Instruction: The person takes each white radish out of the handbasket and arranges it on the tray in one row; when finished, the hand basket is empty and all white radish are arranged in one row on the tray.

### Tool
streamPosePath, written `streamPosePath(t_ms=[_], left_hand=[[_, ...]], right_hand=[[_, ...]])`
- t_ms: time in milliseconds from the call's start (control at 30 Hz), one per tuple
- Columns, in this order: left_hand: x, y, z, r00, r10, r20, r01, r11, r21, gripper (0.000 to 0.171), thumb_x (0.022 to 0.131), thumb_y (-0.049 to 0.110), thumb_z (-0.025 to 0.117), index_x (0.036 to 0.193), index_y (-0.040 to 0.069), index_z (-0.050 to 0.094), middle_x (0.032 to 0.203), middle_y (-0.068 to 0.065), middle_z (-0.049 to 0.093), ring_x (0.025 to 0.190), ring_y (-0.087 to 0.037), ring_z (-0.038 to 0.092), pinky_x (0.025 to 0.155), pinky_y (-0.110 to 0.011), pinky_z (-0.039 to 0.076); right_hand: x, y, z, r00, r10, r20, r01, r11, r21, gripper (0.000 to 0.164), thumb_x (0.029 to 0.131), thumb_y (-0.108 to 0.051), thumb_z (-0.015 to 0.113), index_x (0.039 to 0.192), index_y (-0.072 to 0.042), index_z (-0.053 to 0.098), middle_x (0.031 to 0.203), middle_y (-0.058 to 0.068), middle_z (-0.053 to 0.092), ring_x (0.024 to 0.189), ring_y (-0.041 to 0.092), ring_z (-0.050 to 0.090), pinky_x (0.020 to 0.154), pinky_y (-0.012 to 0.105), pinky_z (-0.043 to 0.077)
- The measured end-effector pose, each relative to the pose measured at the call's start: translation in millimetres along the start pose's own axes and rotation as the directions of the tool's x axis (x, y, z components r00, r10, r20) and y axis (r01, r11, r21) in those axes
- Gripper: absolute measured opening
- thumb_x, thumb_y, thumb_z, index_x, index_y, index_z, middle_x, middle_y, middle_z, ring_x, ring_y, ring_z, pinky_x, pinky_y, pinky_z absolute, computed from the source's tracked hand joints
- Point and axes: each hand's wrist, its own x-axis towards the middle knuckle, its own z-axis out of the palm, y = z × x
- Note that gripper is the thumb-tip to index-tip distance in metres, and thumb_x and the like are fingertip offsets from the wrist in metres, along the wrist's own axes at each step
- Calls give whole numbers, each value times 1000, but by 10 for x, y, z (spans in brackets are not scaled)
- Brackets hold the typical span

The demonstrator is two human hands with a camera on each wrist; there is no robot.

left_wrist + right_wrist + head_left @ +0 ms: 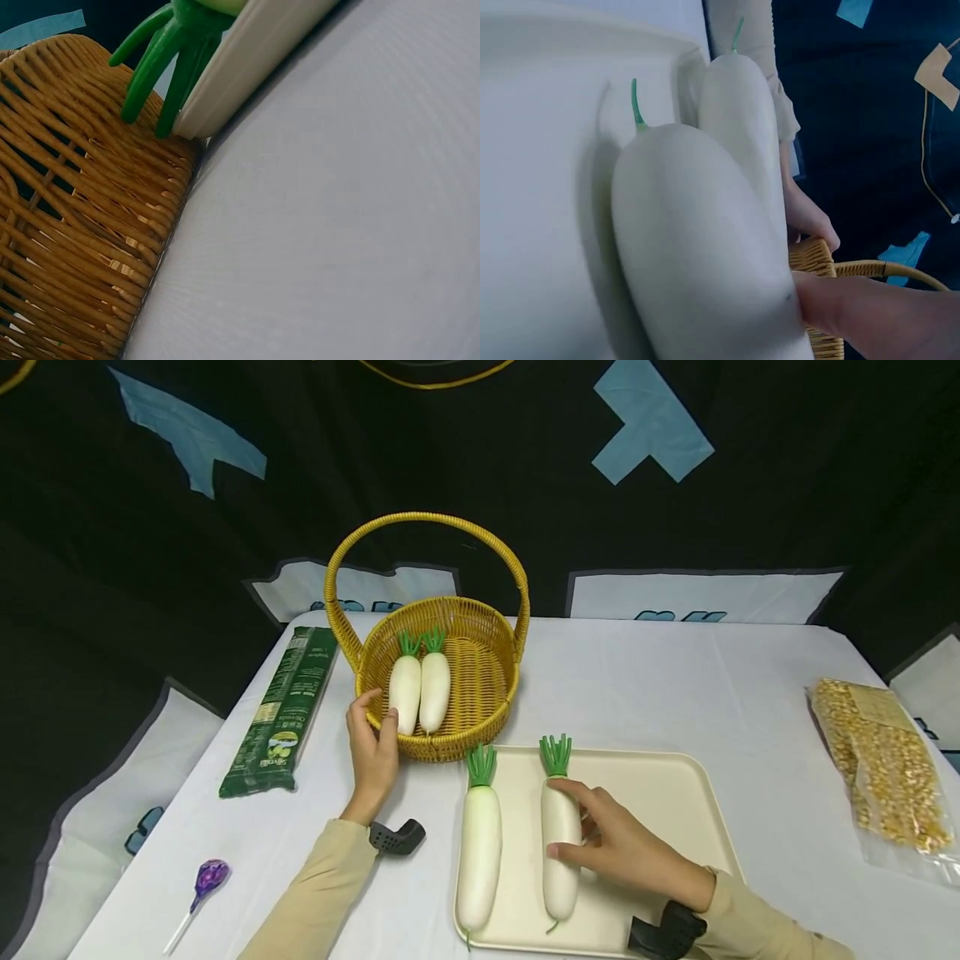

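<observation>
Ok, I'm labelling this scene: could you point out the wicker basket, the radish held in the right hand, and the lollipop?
Wicker basket (pixel 482 681): head view, on its bare inner floor.
Held radish (pixel 561 823): head view, middle of its white body.
Lollipop (pixel 211 877): head view, on its purple wrapped head.

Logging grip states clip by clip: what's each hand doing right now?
Left hand: closed, gripping the basket by its rim.
Right hand: closed, holding the white radish nearer the middle of the tray.
</observation>
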Motion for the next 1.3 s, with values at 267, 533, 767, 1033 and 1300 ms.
streamPosePath(t_ms=[267, 533, 767, 1033, 1300], left_hand=[[13, 10, -2, 1000, -10, 0, 10, 1000, 8, 37, 88, 9, 46, 124, 3, 41, 130, -19, 36, 128, -27, 30, 108, -44, 18], [5, 4, -1, 1000, -19, -6, 19, 1000, -7, 38, 87, 6, 45, 124, 0, 40, 130, -22, 35, 128, -32, 30, 107, -47, 17], [-8, -7, -13, 1000, -14, 0, 14, 1000, 1, 37, 88, 11, 46, 124, 4, 41, 130, -16, 37, 128, -26, 31, 107, -44, 19], [-9, -18, -11, 1000, 3, -5, -3, 1000, -2, 37, 88, 11, 46, 124, 3, 41, 129, -17, 37, 127, -26, 31, 107, -44, 19], [-5, 12, -9, 1000, 8, 4, -8, 1000, -5, 38, 88, 12, 45, 125, 5, 40, 130, -17, 36, 127, -25, 31, 107, -44, 19]], right_hand=[[-6, -66, 12, 1000, -20, 14, 22, 994, -105, 67, 84, -41, 59, 139, -19, 28, 115, 15, 34, 65, 4, 43, 57, 18, 40], [-31, -65, 35, 998, -6, 57, 12, 995, -101, 68, 84, -43, 58, 140, -18, 27, 111, 13, 35, 66, 6, 42, 58, 18, 40], [-46, -60, 35, 998, -4, 59, 10, 993, -114, 70, 84, -44, 57, 141, -17, 26, 117, 12, 33, 64, 3, 42, 58, 18, 40], [-58, -68, 14, 999, 6, 48, 0, 992, -126, 66, 85, -44, 56, 140, -19, 29, 125, 15, 30, 63, 3, 43, 59, 18, 40], [-75, -68, -9, 1000, 7, -16, -11, 977, -215, 65, 84, -46, 56, 138, -18, 32, 125, 14, 35, 69, 3, 45, 68, 21, 41]])
